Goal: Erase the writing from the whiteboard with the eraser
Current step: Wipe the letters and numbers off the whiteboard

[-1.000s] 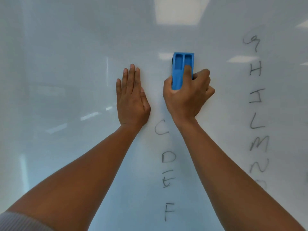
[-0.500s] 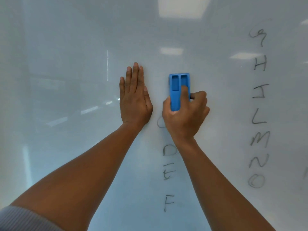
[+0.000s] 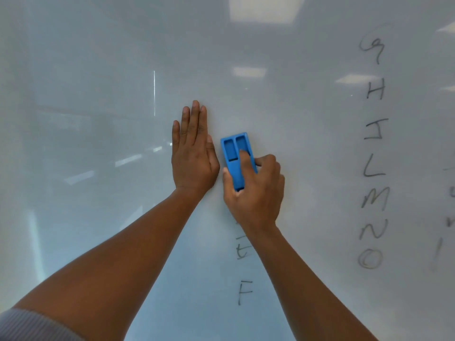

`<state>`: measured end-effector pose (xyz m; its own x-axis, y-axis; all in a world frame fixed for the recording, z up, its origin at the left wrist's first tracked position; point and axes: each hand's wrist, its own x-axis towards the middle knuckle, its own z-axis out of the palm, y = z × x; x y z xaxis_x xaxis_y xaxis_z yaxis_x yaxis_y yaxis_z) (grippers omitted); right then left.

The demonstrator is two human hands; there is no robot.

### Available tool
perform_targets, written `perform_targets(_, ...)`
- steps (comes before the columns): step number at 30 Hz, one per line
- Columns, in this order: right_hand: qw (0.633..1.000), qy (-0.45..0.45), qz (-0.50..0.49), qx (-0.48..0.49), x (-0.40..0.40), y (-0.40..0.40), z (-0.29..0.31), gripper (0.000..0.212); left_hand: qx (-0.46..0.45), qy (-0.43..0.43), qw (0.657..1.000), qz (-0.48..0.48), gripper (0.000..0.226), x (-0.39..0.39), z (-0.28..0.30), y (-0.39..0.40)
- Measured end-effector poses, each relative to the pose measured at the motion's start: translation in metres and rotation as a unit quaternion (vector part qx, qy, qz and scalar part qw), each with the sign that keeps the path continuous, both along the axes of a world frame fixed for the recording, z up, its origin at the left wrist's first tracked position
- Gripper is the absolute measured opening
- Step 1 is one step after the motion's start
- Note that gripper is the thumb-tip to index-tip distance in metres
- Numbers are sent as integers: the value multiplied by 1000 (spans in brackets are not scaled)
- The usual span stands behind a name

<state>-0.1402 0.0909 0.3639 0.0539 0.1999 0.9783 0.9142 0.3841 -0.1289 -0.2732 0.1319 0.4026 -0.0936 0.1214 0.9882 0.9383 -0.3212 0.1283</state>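
**Eraser lower on the board**

We see a glossy whiteboard (image 3: 86,168) mirroring ceiling lights. Our left hand (image 3: 193,153) lies flat, fingers straight; our right hand (image 3: 253,190) grips the blue eraser (image 3: 234,156), now lower, with C and D no longer showing above E (image 3: 243,249).

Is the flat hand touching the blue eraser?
Apart. The head view shows a thin strip of whiteboard between the left hand and the eraser.

Left hand (image 3: 194,153) flat on whiteboard (image 3: 86,119); eraser (image 3: 235,156) just right; letters (image 3: 373,148) far right.
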Motion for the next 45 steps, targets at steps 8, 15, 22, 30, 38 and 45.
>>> perform_targets(8, 990, 139, -3, 17, 20, 1, 33, 48, -20, 0, 1000, 7, 55, 4, -21, -3)
perform_targets(15, 999, 17, 36, -35, -18, -11, 3, 50, -52, 38, 998, 5, 65, 2, -49, -1)
perform_targets(22, 999, 35, 19, -17, 12, -9, -19, 47, -69, 64, 996, -8, 56, -6, -77, -13)
perform_targets(30, 998, 37, 33, -26, -10, -12, 12, 47, -89, 49, 995, -13, 60, -1, -81, -12)
perform_targets(38, 998, -14, 22, -50, 21, -16, -48, 46, -91, 27, 995, -17, 57, 4, -82, -17)
perform_targets(45, 992, 123, 3, -37, 37, -10, -17, 49, -98, 18, 995, -2, 58, 8, -84, -15)
